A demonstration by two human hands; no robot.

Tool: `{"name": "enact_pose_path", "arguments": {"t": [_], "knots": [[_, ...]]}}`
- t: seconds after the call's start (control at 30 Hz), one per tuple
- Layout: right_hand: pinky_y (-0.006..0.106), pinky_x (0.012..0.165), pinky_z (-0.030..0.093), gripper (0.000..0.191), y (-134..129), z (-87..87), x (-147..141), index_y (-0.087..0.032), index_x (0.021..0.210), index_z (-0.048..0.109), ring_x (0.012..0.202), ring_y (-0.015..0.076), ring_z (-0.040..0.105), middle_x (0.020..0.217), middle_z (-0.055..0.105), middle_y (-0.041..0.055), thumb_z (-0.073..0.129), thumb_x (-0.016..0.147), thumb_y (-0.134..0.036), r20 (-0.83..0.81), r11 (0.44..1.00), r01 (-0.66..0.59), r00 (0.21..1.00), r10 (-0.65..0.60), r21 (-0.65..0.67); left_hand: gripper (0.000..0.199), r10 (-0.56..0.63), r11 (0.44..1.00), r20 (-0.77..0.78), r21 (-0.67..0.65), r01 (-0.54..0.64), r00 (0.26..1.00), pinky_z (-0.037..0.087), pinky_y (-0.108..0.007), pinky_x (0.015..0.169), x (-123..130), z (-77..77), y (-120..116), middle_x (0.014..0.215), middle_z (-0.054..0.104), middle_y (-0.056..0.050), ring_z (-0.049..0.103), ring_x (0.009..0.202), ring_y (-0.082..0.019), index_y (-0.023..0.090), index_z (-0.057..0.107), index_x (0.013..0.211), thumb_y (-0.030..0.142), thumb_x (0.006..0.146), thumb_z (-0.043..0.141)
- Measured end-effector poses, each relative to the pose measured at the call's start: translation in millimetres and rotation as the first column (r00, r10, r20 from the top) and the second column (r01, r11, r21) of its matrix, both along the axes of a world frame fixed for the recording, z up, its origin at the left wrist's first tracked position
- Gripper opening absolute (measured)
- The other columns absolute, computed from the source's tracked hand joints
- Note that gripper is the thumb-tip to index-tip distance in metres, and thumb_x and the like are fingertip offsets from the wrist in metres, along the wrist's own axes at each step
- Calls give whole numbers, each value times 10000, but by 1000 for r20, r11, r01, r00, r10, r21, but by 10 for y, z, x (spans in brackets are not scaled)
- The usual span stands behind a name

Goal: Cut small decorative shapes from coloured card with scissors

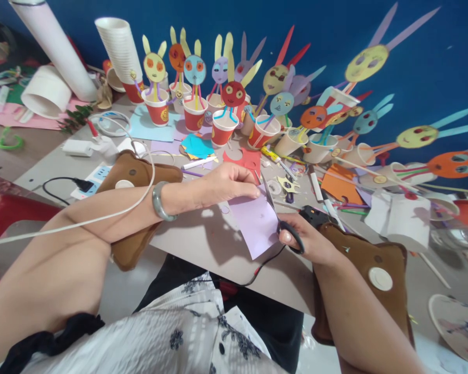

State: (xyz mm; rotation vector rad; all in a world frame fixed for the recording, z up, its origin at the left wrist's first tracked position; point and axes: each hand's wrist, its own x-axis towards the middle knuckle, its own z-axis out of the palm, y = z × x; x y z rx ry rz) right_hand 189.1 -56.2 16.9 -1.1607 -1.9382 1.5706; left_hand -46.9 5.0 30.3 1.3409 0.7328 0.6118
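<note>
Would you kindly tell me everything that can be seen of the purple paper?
The purple paper looks like a thin sheet with small faint marks on it. The left hand pinches it near its far end, and it slants, one corner towards the near edge of the table. The scissors, held in the right hand, meet its right side; whether they are cutting is unclear.

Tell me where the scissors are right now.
In the head view, the scissors are just right of centre, in the right hand, with their blades at the purple paper held by the left hand.
</note>
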Motion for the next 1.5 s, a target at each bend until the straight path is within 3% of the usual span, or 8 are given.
{"name": "enact_pose_path", "arguments": {"t": [0.27,0.57,0.9,1.5], "knots": [[285,593,415,660,10,-1,24,-156,764,662,617,155,497,666,570,21,613,740,-814,30,1000,3,1000,-3,8,121,-1,999,-18,45,2,1000,384,-205,552,-10,20,8,645,570,19,503,580,-62,140,610,710,230,764,669],[277,583,355,626,28,1,103,-174,630,549,598,130,417,602,468,-14,639,746,-783,93,997,-4,996,-3,78,138,-50,993,-37,105,54,998,371,-202,552,-25,-5,38,642,565,20,484,583,-60,138,635,723,264,758,678],[279,617,342,626,77,70,188,-171,646,617,658,153,446,648,521,-1,679,694,-792,196,995,-64,979,47,81,147,-110,973,-168,185,141,980,327,-202,523,-52,8,67,613,555,17,459,550,-58,131,648,715,268,756,677],[294,635,356,585,113,95,280,-178,582,560,663,160,451,643,494,0,727,700,-726,289,992,-105,954,82,66,134,-191,970,-210,107,217,959,338,-187,512,-46,67,21,606,586,9,477,530,-54,123,661,716,247,753,694]]}}
